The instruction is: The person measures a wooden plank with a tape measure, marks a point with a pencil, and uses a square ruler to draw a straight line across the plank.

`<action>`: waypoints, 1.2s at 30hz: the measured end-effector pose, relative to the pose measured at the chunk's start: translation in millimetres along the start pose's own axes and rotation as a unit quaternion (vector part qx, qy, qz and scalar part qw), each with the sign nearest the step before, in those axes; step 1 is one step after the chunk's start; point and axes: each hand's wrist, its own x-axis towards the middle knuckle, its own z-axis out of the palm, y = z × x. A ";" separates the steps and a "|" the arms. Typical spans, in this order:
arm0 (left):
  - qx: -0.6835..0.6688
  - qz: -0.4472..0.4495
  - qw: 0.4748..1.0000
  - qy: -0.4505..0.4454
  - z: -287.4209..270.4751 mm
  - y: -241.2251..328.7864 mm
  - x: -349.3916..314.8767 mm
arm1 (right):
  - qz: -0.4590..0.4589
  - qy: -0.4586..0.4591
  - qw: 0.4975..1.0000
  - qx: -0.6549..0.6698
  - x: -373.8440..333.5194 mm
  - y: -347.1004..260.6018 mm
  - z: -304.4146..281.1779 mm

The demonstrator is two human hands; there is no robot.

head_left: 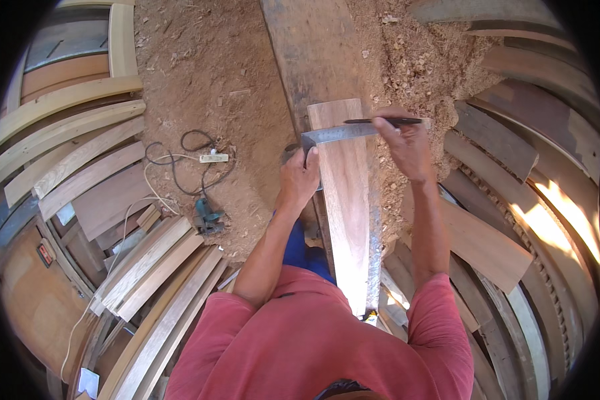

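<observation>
Okay, we have the left hand [300, 177] gripping the left end of a square [343, 134], thumb on top, other fingers partly hidden. The square lies across the plank [351, 200], toward the far end. We mark the right hand [405, 143] as pinching a dark pen [363, 121] between thumb and fingers; it points left along the square's far edge, and we can't tell if the tip touches wood. The plank runs lengthwise on the bench [317, 47]. On the ground, left, we note a teal tool [209, 217] and a power strip [213, 158].
</observation>
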 end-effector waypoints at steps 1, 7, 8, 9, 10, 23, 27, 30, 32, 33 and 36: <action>-0.006 0.000 1.000 0.002 -0.2 -0.7 -0.3 | 0.007 -0.016 0.999 0.040 1.0 -4.0 14.2; -0.040 -0.004 0.999 -0.003 -0.4 3.9 -0.5 | -0.011 -0.079 0.997 0.010 8.2 1.8 37.8; -0.036 -0.012 0.999 -0.005 -1.3 5.3 -1.4 | -0.028 -0.055 0.998 -0.029 7.7 3.0 27.3; -0.033 -0.020 0.999 -0.007 -1.7 5.4 -2.1 | -0.045 -0.031 0.996 -0.069 7.4 4.5 16.3; -0.026 -0.020 0.999 -0.010 -1.4 4.6 -1.6 | -0.060 -0.025 0.995 -0.080 7.1 5.5 4.1; 0.008 -0.012 1.000 -0.006 -3.2 14.0 -11.1 | -0.188 -0.052 0.942 -0.272 1.7 1.2 14.7; 0.012 -0.016 1.000 -0.019 -11.7 31.2 -17.1 | -0.167 -0.101 0.931 -0.310 -4.1 8.7 28.9; -0.017 -0.004 1.000 -0.013 -6.8 19.7 -15.1 | -0.190 -0.083 0.927 -0.312 -4.0 18.6 34.2; -0.009 0.008 1.000 -0.017 -5.4 12.6 -11.9 | -0.186 -0.079 0.929 -0.310 -4.1 21.9 35.1; -0.004 0.015 1.000 -0.020 -4.8 9.1 -11.1 | -0.188 -0.080 0.927 -0.314 -4.0 23.1 35.5; -0.014 0.007 1.000 -0.023 -5.4 11.4 -10.1 | -0.192 -0.081 0.924 -0.321 -2.4 25.8 35.2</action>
